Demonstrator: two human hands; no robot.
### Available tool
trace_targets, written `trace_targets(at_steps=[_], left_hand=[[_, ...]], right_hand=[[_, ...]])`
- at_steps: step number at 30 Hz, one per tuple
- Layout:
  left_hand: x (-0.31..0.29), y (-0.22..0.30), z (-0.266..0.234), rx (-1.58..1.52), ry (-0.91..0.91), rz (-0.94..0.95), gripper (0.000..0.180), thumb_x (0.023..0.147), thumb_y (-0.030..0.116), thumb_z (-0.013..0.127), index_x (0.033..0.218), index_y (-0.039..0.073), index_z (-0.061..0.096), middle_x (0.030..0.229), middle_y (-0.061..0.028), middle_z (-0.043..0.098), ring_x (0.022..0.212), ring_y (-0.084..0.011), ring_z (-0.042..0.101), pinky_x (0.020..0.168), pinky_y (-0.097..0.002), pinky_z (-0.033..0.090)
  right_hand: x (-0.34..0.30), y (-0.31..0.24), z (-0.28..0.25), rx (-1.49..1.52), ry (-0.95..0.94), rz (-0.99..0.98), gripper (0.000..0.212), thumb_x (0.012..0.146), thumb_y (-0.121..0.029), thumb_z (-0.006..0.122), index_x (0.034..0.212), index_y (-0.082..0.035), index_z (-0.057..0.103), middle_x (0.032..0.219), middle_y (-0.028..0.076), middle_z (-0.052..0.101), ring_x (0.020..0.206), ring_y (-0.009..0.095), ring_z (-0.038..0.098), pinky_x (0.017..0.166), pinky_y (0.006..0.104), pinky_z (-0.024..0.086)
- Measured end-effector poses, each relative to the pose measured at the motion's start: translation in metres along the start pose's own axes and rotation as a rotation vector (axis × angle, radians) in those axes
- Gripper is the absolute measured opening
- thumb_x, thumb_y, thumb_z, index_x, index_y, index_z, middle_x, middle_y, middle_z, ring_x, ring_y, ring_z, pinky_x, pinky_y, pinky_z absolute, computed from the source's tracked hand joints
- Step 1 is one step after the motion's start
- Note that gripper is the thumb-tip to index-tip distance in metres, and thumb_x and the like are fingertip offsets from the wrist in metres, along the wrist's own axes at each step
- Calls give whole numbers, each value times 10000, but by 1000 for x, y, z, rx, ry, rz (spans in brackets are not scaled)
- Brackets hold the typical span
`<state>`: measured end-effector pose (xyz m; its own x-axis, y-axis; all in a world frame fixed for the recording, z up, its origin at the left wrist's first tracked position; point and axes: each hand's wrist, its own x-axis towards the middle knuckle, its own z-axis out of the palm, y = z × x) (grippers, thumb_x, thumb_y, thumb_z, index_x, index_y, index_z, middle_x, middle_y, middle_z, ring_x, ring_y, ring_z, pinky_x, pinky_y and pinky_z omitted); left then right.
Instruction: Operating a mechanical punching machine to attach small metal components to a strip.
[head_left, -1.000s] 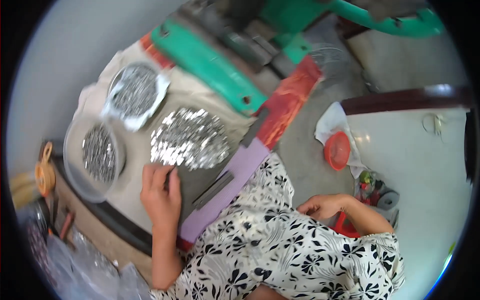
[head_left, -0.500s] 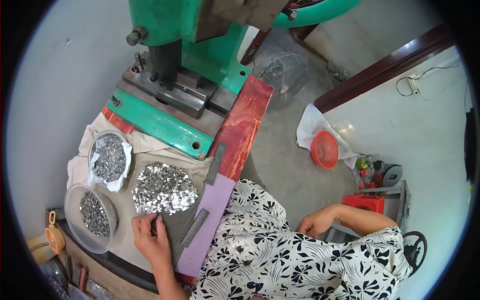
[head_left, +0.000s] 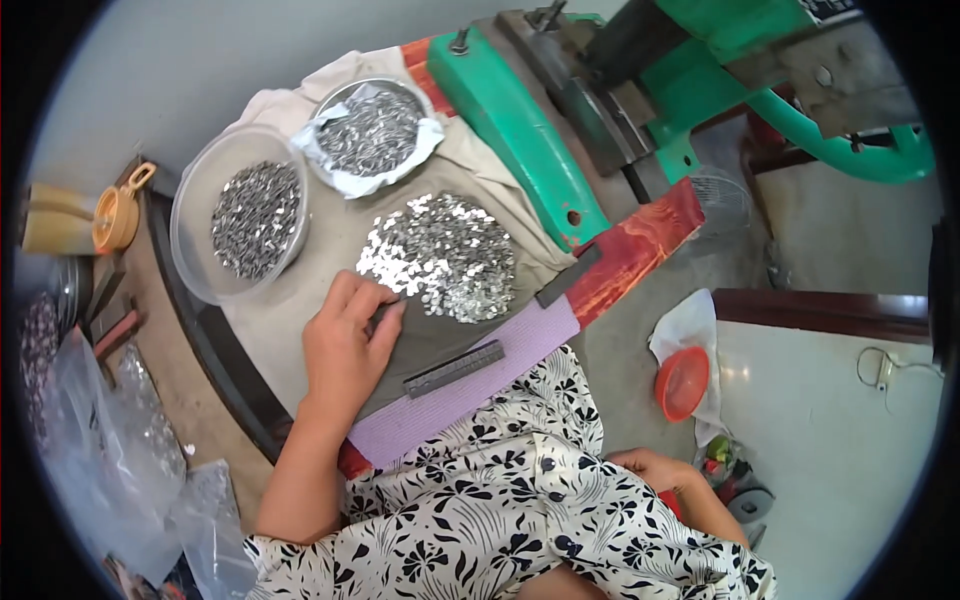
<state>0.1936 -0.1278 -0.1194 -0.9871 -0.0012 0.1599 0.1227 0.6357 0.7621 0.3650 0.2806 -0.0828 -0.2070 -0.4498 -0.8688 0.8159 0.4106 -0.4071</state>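
Observation:
My left hand [head_left: 345, 335] is at the near left edge of a loose pile of small shiny metal pieces [head_left: 440, 250] on a dark cloth [head_left: 395, 345]. Thumb and forefinger are closed in a pinch; whatever is between them is too small to make out. Just right of this hand lies a dark, flat, notched metal bar [head_left: 453, 368], resting on a purple ribbed mat [head_left: 500, 362]. Low at my right side, my right hand [head_left: 645, 466] rests against the patterned clothing with its fingers curled. Its fingertips are hidden, and so is anything in them.
Beyond my left hand stand a clear plastic tub [head_left: 185, 225] of metal parts and a lined bowl [head_left: 428, 135] of thin pieces. A green press [head_left: 510, 140] stands behind the pile. A second dark bar [head_left: 568, 277] lies near the red board [head_left: 640, 245]. An orange basin [head_left: 683, 383] is on the floor.
The view has turned left, so the press and pile now appear farther right. My left hand stays pinched at the pile's near edge; my right hand stays low at my side.

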Motion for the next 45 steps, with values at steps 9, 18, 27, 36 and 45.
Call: trace_targets(at_steps=[9, 18, 27, 36, 45], left_hand=[[0, -2, -7, -33, -52, -35, 97, 807, 85, 734, 851, 61, 651, 830, -46, 576, 562, -194, 568, 536, -339, 455], [5, -1, -9, -65, -115, -60, 101, 803, 79, 732, 861, 59, 653, 829, -46, 569, 579, -191, 568, 554, -338, 457], [5, 2, -12, -61, -143, -79, 104, 800, 81, 737, 869, 64, 662, 843, -44, 576, 596, -199, 572, 572, -349, 466], [5, -1, -15, -85, -177, -111, 103, 808, 86, 737, 851, 63, 646, 862, -53, 584, 673, -239, 624, 605, -369, 483], [4, -9, -9, -75, -198, -79, 97, 821, 111, 710, 880, 77, 641, 910, -54, 581, 736, -287, 632, 639, -403, 493]], right_hand=[[-14, 10, 2, -22, -214, -92, 362, 914, -29, 670, 1259, 54, 605, 1241, 56, 668, 1050, 107, 602, 964, 279, 468], [-19, -21, 24, -134, 22, 134, 359, 893, -12, 670, 1243, 48, 614, 1191, 64, 685, 1003, 103, 605, 903, 278, 488], [-19, -104, 35, -159, 676, -797, 98, 887, -33, 590, 894, 30, 664, 833, 132, 672, 738, 201, 663, 721, 358, 541], [-7, -257, 120, -87, 100, -2819, 162, 847, -45, 639, 1003, -23, 601, 998, 55, 565, 909, 185, 563, 815, 307, 518], [51, -259, 98, -552, 128, -2889, 171, 917, -141, 596, 1051, -67, 520, 962, 16, 508, 880, 174, 533, 747, 329, 528]])
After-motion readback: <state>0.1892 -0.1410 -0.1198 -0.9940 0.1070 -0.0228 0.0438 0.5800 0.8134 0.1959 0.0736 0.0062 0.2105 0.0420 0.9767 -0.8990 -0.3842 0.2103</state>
